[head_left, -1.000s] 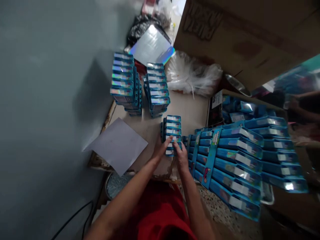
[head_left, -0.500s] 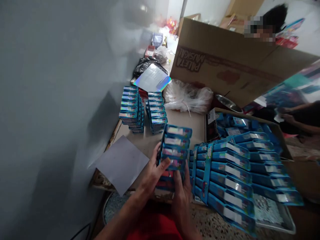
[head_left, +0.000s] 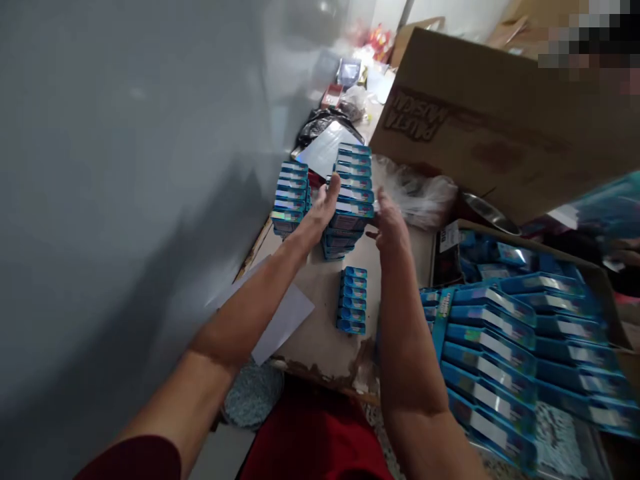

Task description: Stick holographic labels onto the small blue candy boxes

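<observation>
A tall stack of blue printed packs (head_left: pixel 354 180) stands toward the back of the table, each pack showing a pale strip. My left hand (head_left: pixel 321 212) lies along its left side, thumb stretched up against the packs; its other fingers are partly hidden. To the right of the stack is my right hand (head_left: pixel 393 225), fingers apart, with a small gap to the packs. A second stack of blue packs (head_left: pixel 290 193) stands left of my left hand. Between my forearms, a short row of blue packs (head_left: pixel 353 301) sits on the table (head_left: pixel 327 343).
Larger blue packs (head_left: pixel 493 367) are piled at right, beside an open carton (head_left: pixel 597 280) of blue items. Behind stand a plastic bag (head_left: pixel 425 200) and a big cardboard box (head_left: pixel 480 127). A white sheet (head_left: pixel 287 320) lies at left near the grey wall (head_left: pixel 125 167).
Both my hands have moved forward from the table's front to the back stack, taking the held blue packs there. The right hand has come away from them. The short row now shows in front.
</observation>
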Motion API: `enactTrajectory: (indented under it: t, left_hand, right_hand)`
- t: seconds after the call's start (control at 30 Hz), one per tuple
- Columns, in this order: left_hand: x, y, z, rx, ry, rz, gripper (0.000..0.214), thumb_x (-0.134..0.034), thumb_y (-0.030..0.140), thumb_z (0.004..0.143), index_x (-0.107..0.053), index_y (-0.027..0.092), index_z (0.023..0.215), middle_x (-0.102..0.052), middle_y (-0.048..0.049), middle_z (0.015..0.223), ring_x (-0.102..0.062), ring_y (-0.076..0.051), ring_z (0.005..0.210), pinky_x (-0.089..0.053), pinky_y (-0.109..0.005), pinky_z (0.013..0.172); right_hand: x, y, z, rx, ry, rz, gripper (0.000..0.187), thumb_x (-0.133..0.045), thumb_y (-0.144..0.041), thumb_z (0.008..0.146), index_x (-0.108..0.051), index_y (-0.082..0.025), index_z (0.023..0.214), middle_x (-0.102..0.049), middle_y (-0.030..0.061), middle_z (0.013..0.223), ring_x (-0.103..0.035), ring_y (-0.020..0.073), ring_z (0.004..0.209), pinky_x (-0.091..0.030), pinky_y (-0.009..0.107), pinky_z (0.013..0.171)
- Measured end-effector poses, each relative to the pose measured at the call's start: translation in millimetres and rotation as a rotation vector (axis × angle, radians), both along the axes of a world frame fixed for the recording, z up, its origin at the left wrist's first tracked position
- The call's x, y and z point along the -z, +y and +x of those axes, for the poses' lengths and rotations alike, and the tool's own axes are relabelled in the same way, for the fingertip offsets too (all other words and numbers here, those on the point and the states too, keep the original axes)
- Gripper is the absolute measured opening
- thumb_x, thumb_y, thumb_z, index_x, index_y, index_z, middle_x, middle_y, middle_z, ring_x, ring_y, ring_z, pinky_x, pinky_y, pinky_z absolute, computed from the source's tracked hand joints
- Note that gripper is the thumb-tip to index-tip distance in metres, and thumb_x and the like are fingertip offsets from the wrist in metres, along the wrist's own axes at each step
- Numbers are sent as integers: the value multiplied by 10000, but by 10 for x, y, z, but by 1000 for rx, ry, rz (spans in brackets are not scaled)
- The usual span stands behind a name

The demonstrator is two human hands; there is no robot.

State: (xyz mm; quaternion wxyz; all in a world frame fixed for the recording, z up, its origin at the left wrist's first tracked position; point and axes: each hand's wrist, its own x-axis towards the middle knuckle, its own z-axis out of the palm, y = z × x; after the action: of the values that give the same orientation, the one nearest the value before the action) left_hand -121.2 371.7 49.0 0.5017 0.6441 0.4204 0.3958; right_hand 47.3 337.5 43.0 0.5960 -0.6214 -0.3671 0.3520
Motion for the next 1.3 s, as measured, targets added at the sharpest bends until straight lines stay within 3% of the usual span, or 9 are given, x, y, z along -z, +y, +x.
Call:
enactTrajectory:
  t: [0.17, 0.27, 0.37, 0.57, 0.77, 0.9, 1.07, 1.2, 1.3]
  left_hand:
    - [999, -1103, -1247, -344, 338, -85, 356, -663, 499, 883, -746, 192, 1044, -757, -114, 1125, -693, -280, 1083, -521, -411, 1001]
    - [1644, -1428, -1955, -657, 638, -159, 247, -628, 329, 874, -707, 165, 1042, -742, -144, 1090, -688, -295, 1030, -526, -443, 955]
    - [1917, -1214, -2265, -680, 870, 16, 251, -531, 301, 956, -692, 163, 1088, -713, -160, 1147, -634, -307, 1123, -464, -450, 1020]
    - [1862, -722, -2194, -184, 1273, -23, 204, -632, 294, 931, -702, 114, 997, -700, -211, 1040, -608, -356, 1108, -433, -398, 889]
    - [1847, -1675, -1827, 26, 1234, 115, 259, -446, 186, 986, -703, 159, 991, -692, -173, 1035, -606, -321, 1045, -391, -434, 898]
    - [1583, -2003, -1706, 50, 1085, 123, 262, -615, 414, 946, -698, 195, 1065, -688, -159, 1090, -588, -331, 1090, -400, -450, 958]
    - [1439, -1673, -2010, -138, 974, -67, 804, -820, 636, 685, -628, 186, 1323, -631, -167, 1366, -538, -359, 1265, -410, -413, 1033]
    - [1609, -1482, -2195, 239, 714, -421, 499, -626, 603, 822, -754, 159, 1009, -760, -61, 953, -664, -247, 930, -455, -286, 777]
    - [1683, -1442, -2156, 191, 714, -420, 456, -557, 558, 867, -771, 155, 886, -743, -39, 797, -639, -199, 778, -395, -260, 677]
  right_hand:
    - [407, -1129, -251, 474, -78, 85, 568, -565, -517, 953, -472, -193, 1410, -621, 82, 1189, -633, 192, 1087, -485, 384, 998]
    - [1014, -1836, -694, 419, 63, -108, 477, -613, -491, 917, -538, -210, 1296, -656, 31, 1042, -661, 172, 906, -519, 349, 895]
    - [1507, -2257, -1170, 120, 59, -356, 404, -601, -540, 896, -656, -184, 1078, -677, 28, 880, -645, 193, 821, -507, 320, 773]
    - [1618, -2074, -1620, -304, 146, -455, 476, -596, -646, 882, -708, -184, 861, -703, 45, 748, -653, 196, 721, -507, 311, 701]
    - [1640, -1444, -1708, -234, 561, -717, 577, -769, -662, 676, -678, -219, 1034, -738, 30, 817, -700, 194, 704, -516, 279, 609]
    - [1808, -1354, -1735, -268, 490, -671, 407, -829, -473, 547, -644, -200, 786, -663, -21, 649, -588, 153, 557, -442, 249, 528]
    - [1896, -1508, -1599, -373, 423, -624, 372, -772, -409, 541, -660, -199, 828, -696, -2, 708, -623, 198, 624, -494, 300, 589]
    - [1817, -1598, -1518, -389, 216, -595, 381, -746, -379, 658, -669, -184, 976, -726, 44, 857, -649, 238, 782, -509, 342, 706]
    - [1689, -1657, -1500, -375, -272, -442, 395, -704, -299, 824, -652, -200, 1203, -697, 118, 1211, -580, 289, 1125, -439, 415, 949]
